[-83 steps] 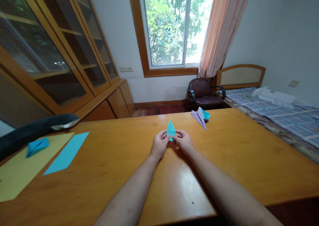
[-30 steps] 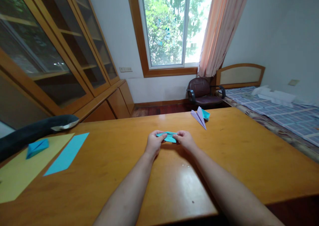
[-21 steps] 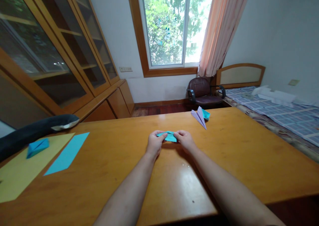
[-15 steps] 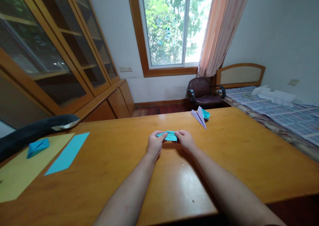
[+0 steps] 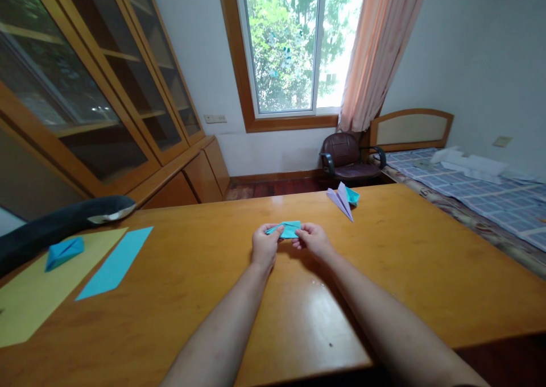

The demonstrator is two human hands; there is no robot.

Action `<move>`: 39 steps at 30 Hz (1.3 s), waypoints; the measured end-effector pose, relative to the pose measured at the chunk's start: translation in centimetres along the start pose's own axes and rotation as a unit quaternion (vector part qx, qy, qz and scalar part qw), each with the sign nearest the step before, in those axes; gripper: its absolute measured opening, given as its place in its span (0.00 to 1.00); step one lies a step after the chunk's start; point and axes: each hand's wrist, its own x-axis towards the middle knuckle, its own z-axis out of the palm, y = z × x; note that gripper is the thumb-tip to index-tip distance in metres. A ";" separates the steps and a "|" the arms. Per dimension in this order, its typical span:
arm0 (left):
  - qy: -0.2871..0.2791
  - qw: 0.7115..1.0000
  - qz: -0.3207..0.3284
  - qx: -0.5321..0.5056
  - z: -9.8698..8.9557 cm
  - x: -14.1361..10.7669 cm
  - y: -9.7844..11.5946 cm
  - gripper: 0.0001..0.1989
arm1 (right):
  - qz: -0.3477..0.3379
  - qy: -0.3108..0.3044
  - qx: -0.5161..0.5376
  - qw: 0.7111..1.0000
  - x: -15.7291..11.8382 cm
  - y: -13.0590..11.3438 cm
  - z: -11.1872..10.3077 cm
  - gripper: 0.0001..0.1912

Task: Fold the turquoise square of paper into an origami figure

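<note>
A small folded piece of turquoise paper (image 5: 290,229) is held just above the desk, between both hands. My left hand (image 5: 265,244) grips its left end, thumb on top and fingers underneath. At the right end my right hand (image 5: 314,240) pinches the paper's lower right corner between thumb and fingers. Creases and overlapping layers show on the upper face of the paper. Its underside is hidden.
On the wooden desk (image 5: 191,296), a lilac paper plane (image 5: 342,202) lies against a turquoise folded paper (image 5: 352,196) at the far edge. To the left are a turquoise strip (image 5: 117,263), a yellow sheet (image 5: 40,296), a blue folded paper (image 5: 65,253) and a dark plush-like object (image 5: 55,222).
My right hand has shifted slightly left and down along the paper's right end, so its upper right corner now shows. The left hand keeps its grip, moving only slightly.
</note>
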 end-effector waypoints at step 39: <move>-0.245 0.961 0.032 0.128 -0.3 -0.8 0.5 0.14 | -0.138 0.013 -0.005 0.990 -0.4 0.4 0.0 0.18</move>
